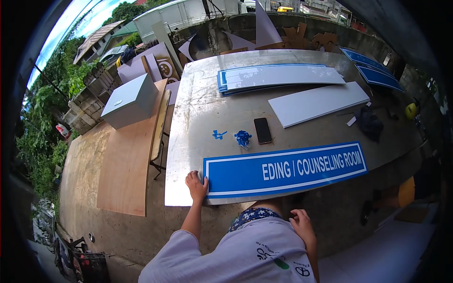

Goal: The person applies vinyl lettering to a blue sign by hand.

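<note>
A long blue sign (236,177) with a white border lies along the near edge of the metal-topped table (181,155). White letters on its right part read "EDING / COUNSELING ROOM"; the left part is plain blue. My left hand (196,187) rests on the tabletop at the sign's left end, fingers stretched out and thumb against the edge. Down by my waist, off the table, my right hand (303,223) has its fingers curled in; whether anything is inside them is hidden. Beyond the sign lie a crumpled ball of blue film (243,138), small blue scraps (219,135) and a phone (263,130).
Stacked white and blue panels (283,76) and a white panel (318,104) lie farther back. Blue signs (380,78), a dark cloth bundle (368,122) and a yellow tape measure-like object (411,111) are at right. A grey box (132,101) stands on a plywood sheet (125,170) at left.
</note>
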A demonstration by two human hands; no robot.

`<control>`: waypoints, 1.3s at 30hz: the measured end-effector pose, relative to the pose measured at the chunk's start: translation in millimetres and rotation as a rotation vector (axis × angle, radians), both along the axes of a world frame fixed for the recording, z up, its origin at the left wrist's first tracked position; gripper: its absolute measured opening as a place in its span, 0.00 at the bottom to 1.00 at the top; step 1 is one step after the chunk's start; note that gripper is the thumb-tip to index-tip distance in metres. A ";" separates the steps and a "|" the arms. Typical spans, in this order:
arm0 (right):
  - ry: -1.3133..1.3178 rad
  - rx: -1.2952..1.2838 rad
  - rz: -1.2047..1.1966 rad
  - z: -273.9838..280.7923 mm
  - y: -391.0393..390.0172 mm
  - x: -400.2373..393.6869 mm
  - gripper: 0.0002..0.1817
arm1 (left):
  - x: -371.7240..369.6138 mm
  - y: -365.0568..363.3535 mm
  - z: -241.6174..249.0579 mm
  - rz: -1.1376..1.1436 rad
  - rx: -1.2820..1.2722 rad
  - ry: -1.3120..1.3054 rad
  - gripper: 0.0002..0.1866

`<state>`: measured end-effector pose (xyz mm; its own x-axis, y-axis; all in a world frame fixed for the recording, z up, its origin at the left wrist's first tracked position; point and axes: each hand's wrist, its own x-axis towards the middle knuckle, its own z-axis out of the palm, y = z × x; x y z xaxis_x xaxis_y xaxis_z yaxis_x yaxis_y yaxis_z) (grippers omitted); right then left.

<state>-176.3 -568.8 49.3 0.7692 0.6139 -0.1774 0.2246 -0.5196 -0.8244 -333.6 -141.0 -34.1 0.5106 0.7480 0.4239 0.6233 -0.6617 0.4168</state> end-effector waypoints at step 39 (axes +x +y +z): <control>-0.138 0.037 -0.012 13.1 -17.3 -6.2 0.16 | -3.5 3.4 -6.7 0.018 -0.013 0.040 0.19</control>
<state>-182.4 -586.2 62.3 0.7919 0.6088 -0.0472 0.3310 -0.4929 -0.8047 -337.1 -137.6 -40.8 0.5132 0.7627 0.3935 0.6512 -0.6447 0.4003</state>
